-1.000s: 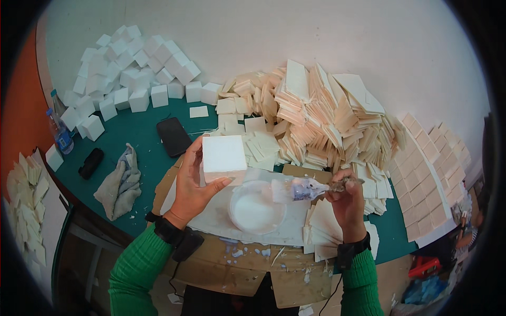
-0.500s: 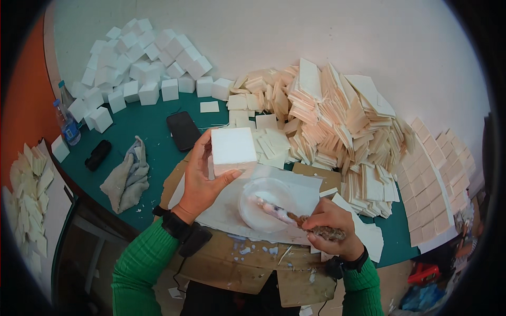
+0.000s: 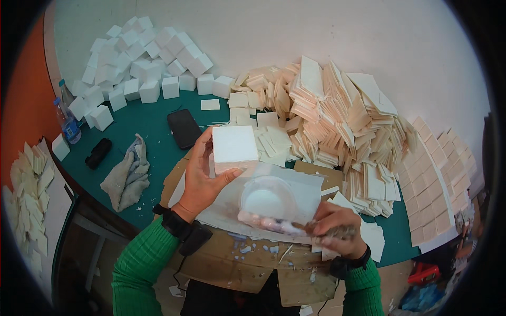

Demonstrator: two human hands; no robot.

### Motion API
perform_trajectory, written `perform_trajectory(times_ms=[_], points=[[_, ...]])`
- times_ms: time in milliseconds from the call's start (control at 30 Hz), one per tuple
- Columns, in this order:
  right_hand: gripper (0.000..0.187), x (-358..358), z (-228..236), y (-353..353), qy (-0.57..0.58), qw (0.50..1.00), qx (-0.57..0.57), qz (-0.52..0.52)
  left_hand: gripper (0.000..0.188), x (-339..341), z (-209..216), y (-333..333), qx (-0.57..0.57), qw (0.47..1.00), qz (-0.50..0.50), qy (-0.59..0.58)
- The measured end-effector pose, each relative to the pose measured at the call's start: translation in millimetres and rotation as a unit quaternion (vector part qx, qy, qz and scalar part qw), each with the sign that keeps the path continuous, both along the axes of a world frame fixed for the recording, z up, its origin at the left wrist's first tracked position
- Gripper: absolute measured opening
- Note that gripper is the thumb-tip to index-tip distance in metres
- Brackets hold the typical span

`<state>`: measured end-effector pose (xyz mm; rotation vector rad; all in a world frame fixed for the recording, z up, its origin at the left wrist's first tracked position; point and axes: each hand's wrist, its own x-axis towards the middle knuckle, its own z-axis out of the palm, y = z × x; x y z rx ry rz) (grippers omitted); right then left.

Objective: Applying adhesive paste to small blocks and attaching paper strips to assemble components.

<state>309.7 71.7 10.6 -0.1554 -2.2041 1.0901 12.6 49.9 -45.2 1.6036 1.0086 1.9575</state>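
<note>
My left hand [image 3: 207, 167] grips a white foam cube [image 3: 234, 145] by its sides, thumb along the lower front edge. The top face is plain white. In my right hand [image 3: 340, 230] is a glue spreader [image 3: 274, 225] with a thick, crusted brown handle. Its flat end, smeared with white and pinkish paste, lies across the near rim of a round clear tub [image 3: 290, 196] of white paste. The spreader is slightly blurred. Beneath the tub is a pale paper sheet [image 3: 308, 184].
White foam cubes [image 3: 150, 90] are heaped at the back left. Cream square sheets [image 3: 327, 116] pile up at the back right. A phone [image 3: 183, 129], a rag [image 3: 126, 176], a black case [image 3: 98, 153] and a bottle [image 3: 69, 125] lie left. Spattered cardboard [image 3: 237, 268] covers the near edge.
The spreader's flat end has moved from inside the tub toward me, to its near rim. My right hand shifted slightly right; my left hand and the cube have barely moved.
</note>
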Motion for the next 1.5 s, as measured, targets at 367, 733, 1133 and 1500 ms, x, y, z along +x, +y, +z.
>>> perform_trajectory(times_ms=[367, 733, 1133, 1500], points=[[0.027, -3, -19, 27, 0.239, 0.904, -0.34, -0.099, 0.084, 1, 1, -2, 0.003, 1.0, -0.006, -0.002], [0.022, -24, 24, 29, 0.257, 0.885, -0.378, -0.088, 0.084, 1, -1, -8, 0.017, 0.992, 0.039, 0.122], [0.024, -47, 17, 21, 0.225, 0.908, -0.345, -0.082, 0.088, 6, 7, -16, 0.009, 0.979, 0.062, 0.192], [0.024, -50, 15, 18, 0.183, 0.926, -0.315, -0.099, 0.102, 6, 3, -16, 0.01, 0.986, 0.054, 0.157]])
